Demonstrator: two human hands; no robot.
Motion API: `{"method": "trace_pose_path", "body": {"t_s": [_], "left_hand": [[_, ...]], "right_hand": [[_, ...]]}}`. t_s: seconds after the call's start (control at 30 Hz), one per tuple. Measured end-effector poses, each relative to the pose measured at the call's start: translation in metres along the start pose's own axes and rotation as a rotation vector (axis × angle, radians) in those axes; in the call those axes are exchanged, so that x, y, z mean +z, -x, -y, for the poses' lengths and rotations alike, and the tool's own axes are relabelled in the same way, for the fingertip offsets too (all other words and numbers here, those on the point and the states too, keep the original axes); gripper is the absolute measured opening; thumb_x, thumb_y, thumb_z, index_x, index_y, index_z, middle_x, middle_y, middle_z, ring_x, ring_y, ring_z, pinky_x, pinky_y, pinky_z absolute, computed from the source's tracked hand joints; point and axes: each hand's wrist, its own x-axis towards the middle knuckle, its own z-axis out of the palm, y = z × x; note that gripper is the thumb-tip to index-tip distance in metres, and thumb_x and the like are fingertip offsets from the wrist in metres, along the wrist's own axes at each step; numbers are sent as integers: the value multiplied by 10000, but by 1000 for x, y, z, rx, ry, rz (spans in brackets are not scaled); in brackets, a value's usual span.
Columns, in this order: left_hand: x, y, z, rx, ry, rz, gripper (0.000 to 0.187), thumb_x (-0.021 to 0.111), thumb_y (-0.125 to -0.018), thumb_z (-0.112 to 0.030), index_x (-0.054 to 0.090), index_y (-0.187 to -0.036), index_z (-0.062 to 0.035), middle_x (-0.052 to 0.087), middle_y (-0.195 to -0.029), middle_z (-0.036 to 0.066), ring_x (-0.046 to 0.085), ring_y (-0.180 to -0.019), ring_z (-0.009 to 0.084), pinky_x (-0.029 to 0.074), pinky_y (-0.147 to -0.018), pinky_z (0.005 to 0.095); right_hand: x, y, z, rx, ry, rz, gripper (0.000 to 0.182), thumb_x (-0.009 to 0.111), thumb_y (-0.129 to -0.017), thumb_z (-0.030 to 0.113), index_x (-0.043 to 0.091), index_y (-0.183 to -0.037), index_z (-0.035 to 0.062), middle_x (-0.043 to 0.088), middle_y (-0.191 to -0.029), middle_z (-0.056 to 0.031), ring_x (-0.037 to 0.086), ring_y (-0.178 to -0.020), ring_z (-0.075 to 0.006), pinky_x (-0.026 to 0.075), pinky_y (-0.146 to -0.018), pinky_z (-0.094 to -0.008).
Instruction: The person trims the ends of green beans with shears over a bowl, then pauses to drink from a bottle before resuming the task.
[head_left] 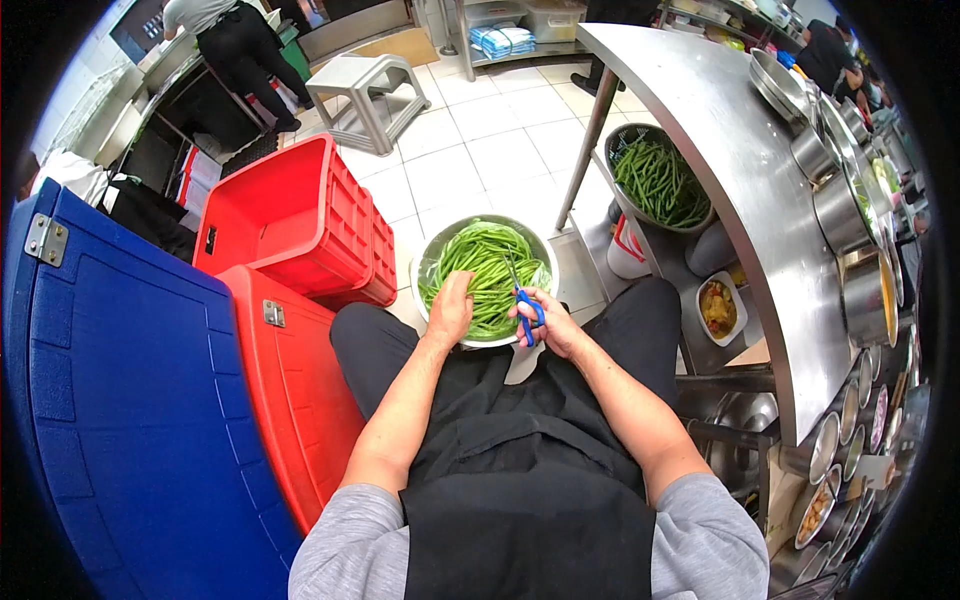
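A metal bowl (547, 243) between my knees is heaped with green beans (490, 250), and a clear plastic bag shows around them. At the bowl's left side, the fingers of my left hand (452, 308) are curled and closed on some green beans; their tips are partly hidden. My right hand (556, 325) grips blue-handled scissors (527, 312) over the bowl's right side. The blades point away from me across the beans and look slightly apart.
Left of me stand a blue cooler box (140, 370), a red cooler box (290, 390) and red crates (290, 220). A basket of green beans (660, 180) sits on the shelf under the steel counter (740, 170). Ahead are a grey stool (368, 100) and a person (240, 50).
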Motion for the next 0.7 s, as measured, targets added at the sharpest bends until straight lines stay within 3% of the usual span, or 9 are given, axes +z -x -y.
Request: {"method": "trace_pose_path", "body": {"t_s": [0.27, 0.7], "left_hand": [[-1, -1, -3, -28, 18, -12, 363, 547, -804, 75, 538, -1160, -1, 571, -1094, 205, 570, -1050, 408, 474, -899, 434], [-5, 0, -2, 23, -7, 34, 444, 537, -732, 107, 541, -1163, 0, 561, -1118, 203, 566, -1068, 395, 469, -924, 428]], "right_hand": [[-5, 1, 2, 50, 63, -10, 592, 694, -896, 332, 421, -1360, 84, 599, -1059, -86, 635, -701, -167, 580, -592, -311], [-10, -2, -1, 53, 49, -6, 612, 710, -889, 299, 410, -1372, 73, 608, -1052, -80, 636, -693, -161, 577, -567, -301]]}}
